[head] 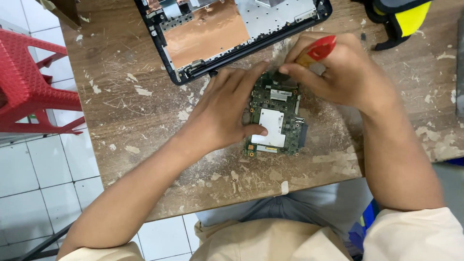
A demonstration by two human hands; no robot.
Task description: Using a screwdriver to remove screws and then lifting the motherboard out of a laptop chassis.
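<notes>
Two hands work one green circuit board (276, 118) lying flat on the scarred wooden table (125, 96): the left hand (227, 108) presses it with spread fingers, thumb on its white square plate; the right hand (338, 72) is closed around a red-handled screwdriver (316, 50), tip at the board's far edge. One opened laptop shell (227, 29) lies beyond.

1 circuit board (278, 116), 1 screwdriver (316, 50), 1 laptop shell (227, 29) — 2 hands (227, 113).
</notes>
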